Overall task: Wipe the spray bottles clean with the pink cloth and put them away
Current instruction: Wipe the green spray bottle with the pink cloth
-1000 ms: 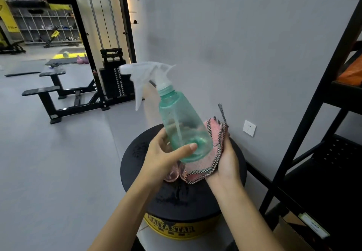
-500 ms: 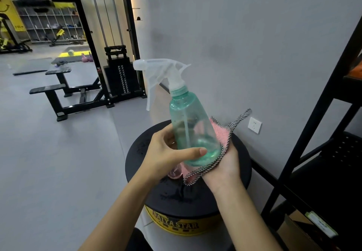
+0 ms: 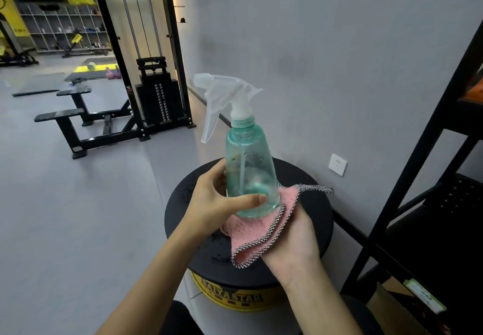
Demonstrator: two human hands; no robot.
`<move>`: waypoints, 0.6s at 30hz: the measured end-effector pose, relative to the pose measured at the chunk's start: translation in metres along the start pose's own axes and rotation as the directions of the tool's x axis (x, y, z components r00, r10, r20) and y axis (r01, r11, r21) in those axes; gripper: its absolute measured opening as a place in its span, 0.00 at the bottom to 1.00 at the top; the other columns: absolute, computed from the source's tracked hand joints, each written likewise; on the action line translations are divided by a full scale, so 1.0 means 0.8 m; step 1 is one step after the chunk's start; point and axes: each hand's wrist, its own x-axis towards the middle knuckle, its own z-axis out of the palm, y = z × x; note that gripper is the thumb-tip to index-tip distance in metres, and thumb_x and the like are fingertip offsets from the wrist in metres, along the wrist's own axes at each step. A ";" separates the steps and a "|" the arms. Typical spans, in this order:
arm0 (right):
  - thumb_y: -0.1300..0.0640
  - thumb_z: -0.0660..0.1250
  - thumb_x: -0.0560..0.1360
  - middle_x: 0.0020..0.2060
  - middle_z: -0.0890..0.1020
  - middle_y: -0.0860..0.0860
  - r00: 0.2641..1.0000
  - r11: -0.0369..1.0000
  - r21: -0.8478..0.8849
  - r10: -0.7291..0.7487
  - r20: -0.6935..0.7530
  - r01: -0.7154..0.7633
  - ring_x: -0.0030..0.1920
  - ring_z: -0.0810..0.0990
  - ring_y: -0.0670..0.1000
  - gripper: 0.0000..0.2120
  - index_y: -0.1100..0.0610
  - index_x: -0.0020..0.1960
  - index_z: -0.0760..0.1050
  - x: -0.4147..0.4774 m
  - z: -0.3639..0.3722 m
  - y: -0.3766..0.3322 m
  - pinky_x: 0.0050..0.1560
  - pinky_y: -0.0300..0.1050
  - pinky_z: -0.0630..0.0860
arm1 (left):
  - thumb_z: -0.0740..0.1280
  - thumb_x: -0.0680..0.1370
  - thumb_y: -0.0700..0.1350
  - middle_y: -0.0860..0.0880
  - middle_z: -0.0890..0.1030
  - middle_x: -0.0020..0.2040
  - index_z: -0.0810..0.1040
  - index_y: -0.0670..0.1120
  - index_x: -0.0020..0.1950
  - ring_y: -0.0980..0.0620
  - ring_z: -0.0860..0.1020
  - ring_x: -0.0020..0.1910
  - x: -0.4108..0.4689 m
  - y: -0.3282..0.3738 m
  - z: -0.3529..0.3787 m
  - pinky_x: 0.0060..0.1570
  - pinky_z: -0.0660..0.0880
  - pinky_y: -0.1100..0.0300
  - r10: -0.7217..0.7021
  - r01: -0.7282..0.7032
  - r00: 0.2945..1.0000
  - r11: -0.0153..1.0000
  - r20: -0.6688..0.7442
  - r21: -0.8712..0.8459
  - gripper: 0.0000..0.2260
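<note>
Both forearms bare, reaching forward side by side. Left hand (image 3: pixel 217 204) wraps the lower part of the spray bottle (image 3: pixel 248 167), thumb across the front, fingers behind. Right hand (image 3: pixel 295 238) sits just beside it, holding the pink cloth (image 3: pixel 254 232) against the bottle's base. Its fingers are hidden under the cloth.

Upright teal spray bottle (image 3: pixel 251 172) (pink cloth (image 3: pixel 257 232) beneath)

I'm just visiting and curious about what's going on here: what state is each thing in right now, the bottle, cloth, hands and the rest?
spray bottle: held nearly upright, trigger head on, nozzle pointing left.
pink cloth: folded under and around the bottle's base.
left hand: grips the bottle's lower body.
right hand: holds the cloth against the base.
wall socket: nothing plugged in.
</note>
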 end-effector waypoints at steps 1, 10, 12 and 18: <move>0.48 0.53 0.82 0.64 0.77 0.66 0.999 0.999 -0.012 -0.031 -0.022 0.031 0.67 0.74 0.65 0.25 0.64 0.66 0.76 0.002 -0.001 -0.001 0.72 0.62 0.64 | 0.81 0.59 0.47 0.48 0.86 0.51 0.82 0.53 0.54 0.47 0.84 0.52 -0.001 0.001 0.001 0.56 0.80 0.45 0.002 -0.002 1.000 1.000 0.009 0.006 0.24; 0.51 0.55 0.81 0.63 0.77 0.66 0.997 0.980 -0.186 0.065 -0.047 -0.072 0.65 0.75 0.66 0.21 0.65 0.61 0.78 0.024 -0.001 -0.022 0.71 0.65 0.63 | 0.81 0.59 0.47 0.50 0.85 0.51 0.82 0.55 0.54 0.49 0.83 0.52 -0.005 -0.010 -0.004 0.55 0.80 0.50 0.026 -0.029 0.999 0.997 0.034 0.070 0.24; 0.52 0.60 0.77 0.68 0.73 0.66 0.992 0.976 -0.175 0.122 -0.045 -0.128 0.69 0.71 0.66 0.25 0.64 0.69 0.72 0.024 -0.001 -0.017 0.72 0.65 0.62 | 0.81 0.59 0.48 0.51 0.85 0.51 0.81 0.53 0.55 0.51 0.83 0.52 -0.006 -0.015 -0.009 0.53 0.80 0.54 0.019 -0.021 0.999 0.997 0.026 0.073 0.26; 0.52 0.57 0.77 0.50 0.83 0.66 0.981 0.966 -0.182 0.171 -0.093 -0.185 0.45 0.85 0.62 0.22 0.68 0.53 0.82 0.017 -0.011 -0.001 0.49 0.60 0.79 | 0.81 0.57 0.50 0.52 0.85 0.52 0.80 0.52 0.57 0.52 0.83 0.53 -0.001 -0.043 -0.026 0.53 0.79 0.58 -0.004 0.009 0.999 0.994 -0.042 0.109 0.29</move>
